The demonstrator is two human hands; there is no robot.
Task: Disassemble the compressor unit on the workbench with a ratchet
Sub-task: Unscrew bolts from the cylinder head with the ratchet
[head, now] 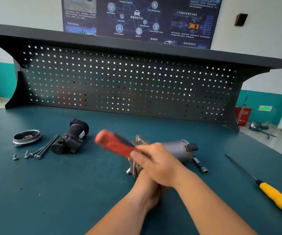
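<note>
On workbench (pixel 69 192), compressor unit (pixel 175 148) lies on side; we grip red ratchet (pixel 114 143) in right hand (pixel 155 165), fingers wrapped round handle, head toward unit's flange end for leverage. Beneath, left hand (pixel 149 189) likely braces unit; fingers hidden, grip cannot be told. Off left, long bolts (pixel 47 147), pulley (pixel 26 137), black housing (pixel 72 138) parked clear of swing

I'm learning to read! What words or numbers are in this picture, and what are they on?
"人工智能与机器学习技术": a heading on the wall poster.
"通信技术": a lower heading on the same poster.
The poster's small print: too blurred to read.
Label on the black part: too small to read.
White marks on the red bin: blurred.
The green sign: blurred.
The red handle in the right hand: no text shows.
</note>
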